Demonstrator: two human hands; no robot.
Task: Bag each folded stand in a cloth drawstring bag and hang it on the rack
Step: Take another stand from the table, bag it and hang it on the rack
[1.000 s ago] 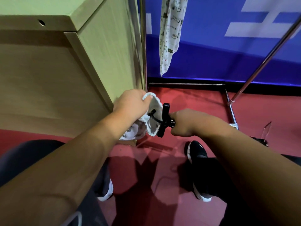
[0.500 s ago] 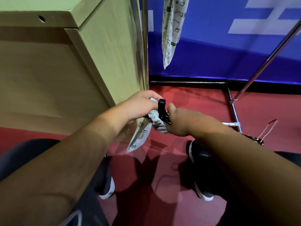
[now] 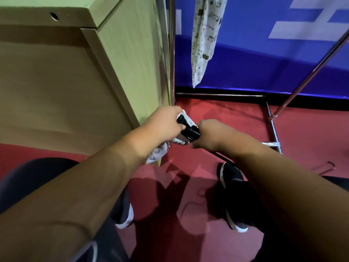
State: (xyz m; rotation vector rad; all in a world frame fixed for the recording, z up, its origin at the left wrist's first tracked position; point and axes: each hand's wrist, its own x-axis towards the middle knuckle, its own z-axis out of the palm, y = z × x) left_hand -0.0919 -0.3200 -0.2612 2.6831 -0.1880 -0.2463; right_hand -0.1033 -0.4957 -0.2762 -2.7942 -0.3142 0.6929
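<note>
A: What crowds the middle?
B: The worktop (image 3: 113, 16) fills the upper left, its corner just beside the left hand (image 3: 164, 123). A rack pole (image 3: 171, 53) rises behind; a hanging bag (image 3: 204, 38) is at top centre.
A: The stand (image 3: 190, 132)?
B: Mid-frame, seemingly partly inside the bag (image 3: 157, 156). Left fingers grip the bag, right hand (image 3: 211, 134) fingers grip the stand. Open floor (image 3: 236, 125) lies right.

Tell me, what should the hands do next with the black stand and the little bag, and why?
Probably the right hand should push the stand deeper into the bag. The left hand grips the bag, but much of the black stand shows outside the cloth, so it likely cannot be drawn shut or hung yet.
</note>
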